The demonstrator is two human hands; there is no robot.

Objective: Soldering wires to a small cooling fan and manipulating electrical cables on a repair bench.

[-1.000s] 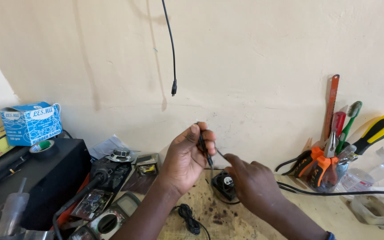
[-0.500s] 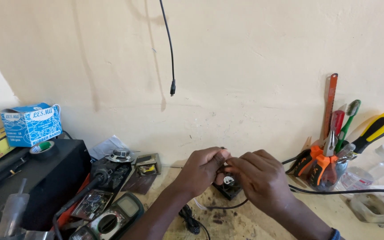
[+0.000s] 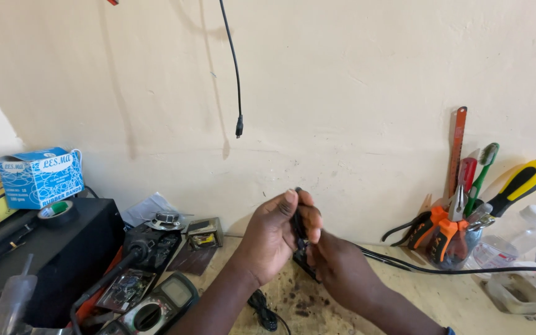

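My left hand (image 3: 275, 234) is raised over the wooden bench (image 3: 417, 298), fingers pinched around a thin black part (image 3: 298, 218) that stands upright between thumb and fingers. My right hand (image 3: 341, 268) sits just below and to the right, its fingers closed on the lower end of the same black piece. A black cable (image 3: 442, 268) runs from the hands off to the right across the bench. What the black piece is exactly, I cannot tell; the hands cover most of it.
A cup of tools (image 3: 451, 236) with orange pliers, a saw blade and a yellow-handled screwdriver (image 3: 522, 183) stands at right, beside a clear bottle (image 3: 516, 236). A multimeter (image 3: 156, 307), circuit boards, a black box (image 3: 51, 248) and a blue carton (image 3: 41, 177) crowd the left. A black lead (image 3: 236, 74) hangs down the wall.
Both hands lifted from low on the bench, where they were bunched over a small round black part, and now hold a thin black piece upright. The camera view barely shifted.
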